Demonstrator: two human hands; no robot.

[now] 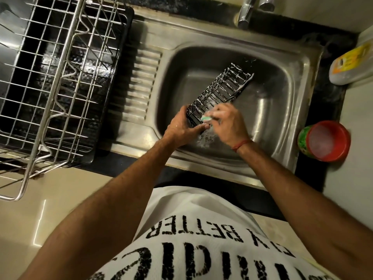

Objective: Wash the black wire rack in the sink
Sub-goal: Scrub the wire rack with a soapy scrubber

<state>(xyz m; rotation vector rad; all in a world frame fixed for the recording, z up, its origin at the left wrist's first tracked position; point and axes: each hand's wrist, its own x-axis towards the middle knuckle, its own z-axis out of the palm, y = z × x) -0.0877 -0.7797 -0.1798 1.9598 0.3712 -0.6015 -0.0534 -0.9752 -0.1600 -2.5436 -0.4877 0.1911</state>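
Observation:
A black wire rack (220, 88), streaked with white soap foam, lies slanted in the steel sink (282, 110), its far end toward the back right. My left hand (181, 128) grips the rack's near end. My right hand (228, 122) holds a green scrub pad (206, 118) against that same near end, fingers curled round it. Soap bubbles float on the sink floor below both hands.
A large steel dish rack (50, 93) on a black tray fills the counter at left. The tap (246, 13) stands at the back. A red-lidded green tub (325, 141) and a white-and-yellow bottle (351, 65) sit on the right.

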